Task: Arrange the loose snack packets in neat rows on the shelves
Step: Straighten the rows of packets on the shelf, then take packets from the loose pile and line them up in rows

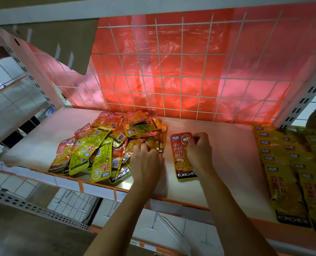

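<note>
Head view: loose snack packets, orange and yellow-green, lie heaped left of centre on the white shelf. Just right of the heap, one orange packet lies flat. The right hand pinches its upper right edge with curled fingers. The left hand rests on the heap's right edge with its fingertips buried, so I cannot tell its grip. Yellow packets overlap in rows at far right. A wire grid backs the shelf.

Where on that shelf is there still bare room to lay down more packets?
Bare shelf lies between the red packet held by the right hand and the yellow rows, and left of the pile. The pile, where the left hand rests, is crowded.
</note>
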Tool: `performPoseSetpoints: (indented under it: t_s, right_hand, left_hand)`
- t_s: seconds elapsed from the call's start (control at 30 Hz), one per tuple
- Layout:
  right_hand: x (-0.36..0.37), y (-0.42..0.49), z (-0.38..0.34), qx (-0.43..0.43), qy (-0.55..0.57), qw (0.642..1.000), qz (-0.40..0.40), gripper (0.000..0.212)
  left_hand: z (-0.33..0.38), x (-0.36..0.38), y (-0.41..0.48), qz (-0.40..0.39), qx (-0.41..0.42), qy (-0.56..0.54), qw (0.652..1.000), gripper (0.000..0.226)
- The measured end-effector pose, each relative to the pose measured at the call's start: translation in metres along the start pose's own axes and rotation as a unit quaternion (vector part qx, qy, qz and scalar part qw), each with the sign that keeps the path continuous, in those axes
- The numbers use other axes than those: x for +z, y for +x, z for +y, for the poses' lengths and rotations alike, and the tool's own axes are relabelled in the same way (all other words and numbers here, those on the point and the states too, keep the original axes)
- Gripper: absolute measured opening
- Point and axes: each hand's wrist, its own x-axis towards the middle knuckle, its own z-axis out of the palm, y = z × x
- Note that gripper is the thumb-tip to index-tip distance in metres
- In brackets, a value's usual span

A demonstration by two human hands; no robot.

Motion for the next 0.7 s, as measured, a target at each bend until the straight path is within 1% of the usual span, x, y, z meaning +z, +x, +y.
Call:
performPoseSetpoints:
  t_s: [0.13, 0.23, 0.33, 0.57, 0.7]
  right_hand:
    - [-0.011, -0.002, 0.005, 0.006, 0.006, 1.0, 0.003, 0.007]
    - [-0.02, -0.004, 0.007, 0.005, 0.001, 1.0, 0.013, 0.008]
    - [-0.024, -0.005, 0.01, 0.004, -0.006, 1.0, 0.014, 0.008]
    - [-0.033, -0.006, 0.013, 0.006, -0.006, 1.0, 0.012, 0.011]
    - [-0.042, -0.005, 0.013, 0.019, 0.006, 1.0, -0.001, 0.011]
  left_hand:
    - [0.001, 0.001, 0.006, 0.001, -0.018, -0.049, 0.999, 0.037]
    - [0.005, -0.001, 0.012, -0.016, -0.004, -0.018, 1.0, 0.04]
    - [0.013, -0.003, 0.009, -0.011, -0.018, -0.007, 1.0, 0.042]
    - [0.027, -0.001, -0.004, -0.012, -0.057, -0.094, 0.994, 0.031]
    - [0.036, -0.004, -0.003, -0.023, -0.073, -0.067, 0.995, 0.024]
